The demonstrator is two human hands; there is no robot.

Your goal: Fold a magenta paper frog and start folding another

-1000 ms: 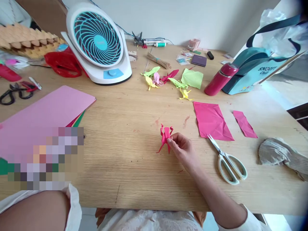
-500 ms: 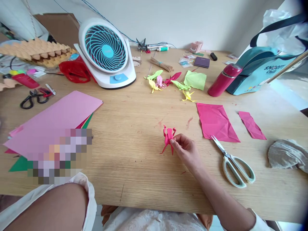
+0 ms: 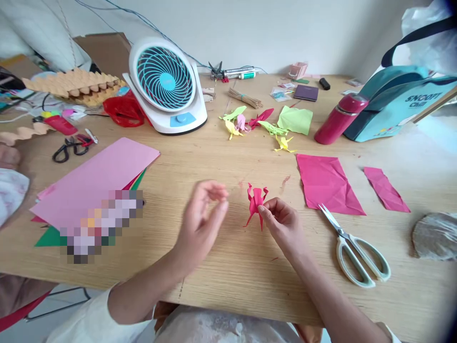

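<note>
Between the thumb and fingers of my right hand (image 3: 283, 224) is a pink origami frog (image 3: 255, 202) with thin bent legs, pinched at its right side just above the table. My left hand (image 3: 203, 221) hovers to the left of the frog, apart from it, fingers curved and thumb apart, with nothing in it; it is slightly blurred. To the right lie a creased pink paper sheet (image 3: 326, 183), a narrow pink paper strip (image 3: 386, 188) and scissors (image 3: 357, 250) with pale handles, their tips at the sheet's lower edge.
Folded paper figures (image 3: 246, 123) and a green sheet (image 3: 294, 120) lie at the back. A fan (image 3: 167, 85) stands back left, near stacked coloured paper (image 3: 103, 176). A red bottle (image 3: 341, 119) and blue bag (image 3: 400, 105) stand back right. Another person's sleeve (image 3: 12, 195) shows at far left.
My left hand has come in from the lower left to beside the frog. My right hand still pinches the frog. The view has shifted slightly, and another person's sleeve now shows at left.
</note>
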